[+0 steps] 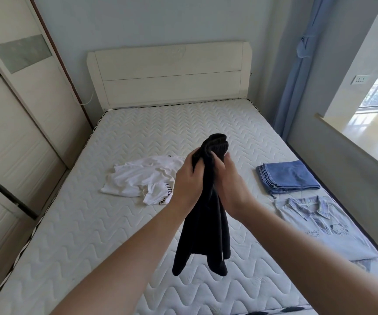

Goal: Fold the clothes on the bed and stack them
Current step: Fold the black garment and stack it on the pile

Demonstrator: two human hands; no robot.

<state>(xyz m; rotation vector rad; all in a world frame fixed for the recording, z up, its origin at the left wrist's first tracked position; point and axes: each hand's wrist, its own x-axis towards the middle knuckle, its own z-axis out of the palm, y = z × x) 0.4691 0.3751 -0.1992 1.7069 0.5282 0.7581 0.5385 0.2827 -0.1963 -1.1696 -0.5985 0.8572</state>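
- Black garment (204, 214) hangs mid-frame above the bed (92, 235), gripped near its top by both hands: left hand (189, 178), right hand (231, 185).
- White shirt (138, 178) lies crumpled at centre left.
- Folded jeans (288, 176) lie at right.

You are looking at black lettering on the crumpled white T-shirt (142, 178), lying left of centre on the bed (92, 235): "LITTL" is showing along one fold, and the rest is running out of sight. The light blue collared shirt (319, 226) on the right is carrying small print beside a cartoon figure, too blurred to read surely.
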